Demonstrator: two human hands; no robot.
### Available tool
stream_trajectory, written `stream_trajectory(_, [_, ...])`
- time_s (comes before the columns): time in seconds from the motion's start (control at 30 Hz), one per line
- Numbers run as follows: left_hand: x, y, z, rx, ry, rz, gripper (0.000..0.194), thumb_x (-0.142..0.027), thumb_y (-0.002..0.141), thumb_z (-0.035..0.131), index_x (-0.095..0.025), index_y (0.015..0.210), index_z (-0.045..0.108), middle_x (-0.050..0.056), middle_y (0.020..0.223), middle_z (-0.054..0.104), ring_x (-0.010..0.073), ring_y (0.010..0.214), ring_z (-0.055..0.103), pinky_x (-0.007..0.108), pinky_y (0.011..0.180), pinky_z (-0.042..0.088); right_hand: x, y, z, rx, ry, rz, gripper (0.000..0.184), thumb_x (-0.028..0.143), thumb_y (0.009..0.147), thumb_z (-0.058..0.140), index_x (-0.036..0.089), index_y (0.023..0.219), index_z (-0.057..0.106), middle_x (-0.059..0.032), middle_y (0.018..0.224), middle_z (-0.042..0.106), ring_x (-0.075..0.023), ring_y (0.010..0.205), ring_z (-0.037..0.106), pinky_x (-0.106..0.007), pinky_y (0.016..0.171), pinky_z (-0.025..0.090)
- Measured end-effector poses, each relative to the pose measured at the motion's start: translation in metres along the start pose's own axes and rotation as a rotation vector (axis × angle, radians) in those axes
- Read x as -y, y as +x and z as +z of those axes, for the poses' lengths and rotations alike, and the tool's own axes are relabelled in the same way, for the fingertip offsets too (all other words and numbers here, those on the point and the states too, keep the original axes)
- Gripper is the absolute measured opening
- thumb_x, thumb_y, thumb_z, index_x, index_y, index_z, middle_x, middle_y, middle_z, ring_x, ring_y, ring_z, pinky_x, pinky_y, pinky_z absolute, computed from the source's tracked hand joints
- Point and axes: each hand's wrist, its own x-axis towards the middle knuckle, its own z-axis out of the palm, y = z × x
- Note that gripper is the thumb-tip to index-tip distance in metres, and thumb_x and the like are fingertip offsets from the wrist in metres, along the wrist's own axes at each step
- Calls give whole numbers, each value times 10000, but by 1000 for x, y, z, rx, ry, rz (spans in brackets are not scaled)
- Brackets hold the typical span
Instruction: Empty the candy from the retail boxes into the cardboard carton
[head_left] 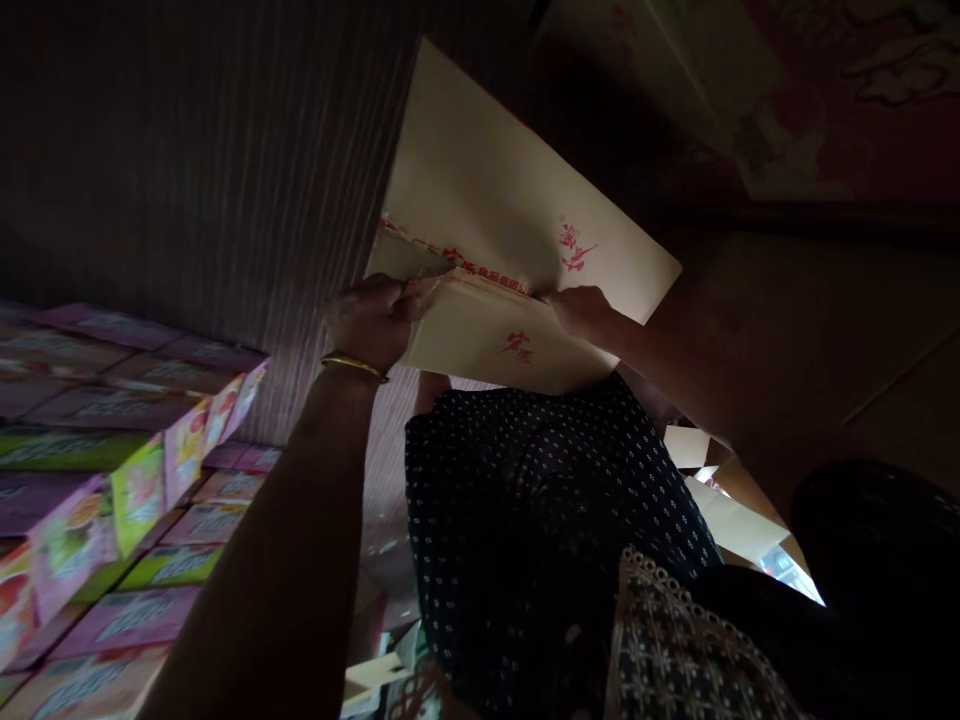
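Note:
A pale cardboard box (480,150) with red printed characters lies tilted in front of my lap. Across its top runs a seam between two flaps, with clear tape (487,275) printed in red along it. My left hand (373,318), below which a gold bangle circles the wrist, closes on the left end of the seam, where the tape looks wrinkled. Farther right along the same seam, my right hand (585,312) grips the edge of the near flap (517,345). Its fingertips are tucked into the gap and partly hidden.
Several rows of small pink, orange and green packages (135,480) are stacked at the left. A large printed carton (840,110) stands in shadow at the upper right. Dark striped flooring (187,180) lies behind the box. Pale card pieces (739,520) show at the lower right.

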Motion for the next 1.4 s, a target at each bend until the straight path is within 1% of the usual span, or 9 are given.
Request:
stream_trajectory(0.1, [-3, -2, -2, -3, 15, -5, 317, -361, 927, 370, -169, 865, 616, 157, 1095, 702, 253, 1012, 660, 332, 861, 476, -27, -23, 12, 147, -91, -5, 465, 161, 1039, 468, 188, 1478, 618, -190, 1216, 750, -292, 1093, 719, -348, 814, 482])
stream_trajectory(0.3, [-10, 5, -20, 130, 89, -119, 293, -311, 924, 386, -155, 935, 634, 141, 1093, 688, 262, 1073, 659, 321, 967, 509, -45, -40, 31, 185, -29, 90, 559, 162, 1068, 347, 235, 1607, 475, -183, 1329, 713, -318, 1165, 704, -391, 848, 502])
stream_trajectory(0.37, [-13, 8, -28, 177, 101, -201, 356, -305, 912, 427, -126, 1120, 653, 157, 1162, 692, 293, 1136, 653, 367, 1030, 515, -46, -38, 34, 171, -6, 82, 567, 135, 1052, 360, 214, 1598, 490, -191, 1321, 714, -318, 1170, 703, -384, 853, 502])
stream_trajectory(0.43, [-24, 12, -34, 94, 87, -199, 536, -299, 906, 456, -95, 1389, 562, 186, 1309, 659, 331, 1267, 608, 446, 1127, 477, -46, -35, 34, 169, 5, 68, 558, 105, 1032, 389, 185, 1564, 534, -202, 1294, 723, -309, 1174, 701, -371, 871, 499])
stream_trajectory(0.53, [-64, 15, -26, -49, 154, 127, 599, -248, 906, 456, -101, 1482, 527, 202, 1398, 615, 376, 1390, 516, 534, 1210, 381, -47, -34, 29, 164, 20, 44, 520, 99, 1024, 422, 161, 1514, 588, -209, 1273, 730, -298, 1189, 691, -350, 886, 492])
stream_trajectory(0.63, [-124, 13, 2, 148, 247, 482, 479, -196, 917, 435, -88, 1322, 668, 216, 1293, 651, 401, 1303, 554, 535, 1137, 425, -47, -34, 24, 173, 32, 25, 497, 89, 1027, 417, 148, 1477, 619, -206, 1260, 737, -302, 1191, 694, -346, 867, 488])
stream_trajectory(0.77, [-172, 6, 46, 229, 195, 483, 494, -127, 915, 391, -68, 1328, 655, 262, 1361, 606, 416, 1372, 493, 544, 1125, 420, -47, -34, 25, 184, 41, 17, 432, 64, 1014, 420, 87, 1348, 693, -220, 1265, 734, -321, 1203, 693, -363, 875, 492])
stream_trajectory(0.97, [-167, 11, 63, 179, 156, 425, 532, -127, 892, 434, -130, 1394, 608, 233, 1427, 588, 409, 1408, 464, 565, 1143, 401, -45, -35, 29, 160, 71, 7, 429, 43, 1005, 425, 66, 1340, 693, -230, 1248, 735, -315, 1170, 701, -385, 904, 519])
stream_trajectory(1.4, [-186, 24, 70, 176, 167, 360, 343, -60, 763, 502, -120, 1035, 702, 237, 1193, 652, 436, 1250, 542, 565, 1038, 453, -81, -54, 60, 147, 109, 60, 416, 52, 1022, 378, 48, 1345, 641, -234, 1241, 721, -315, 1142, 683, -381, 877, 491])
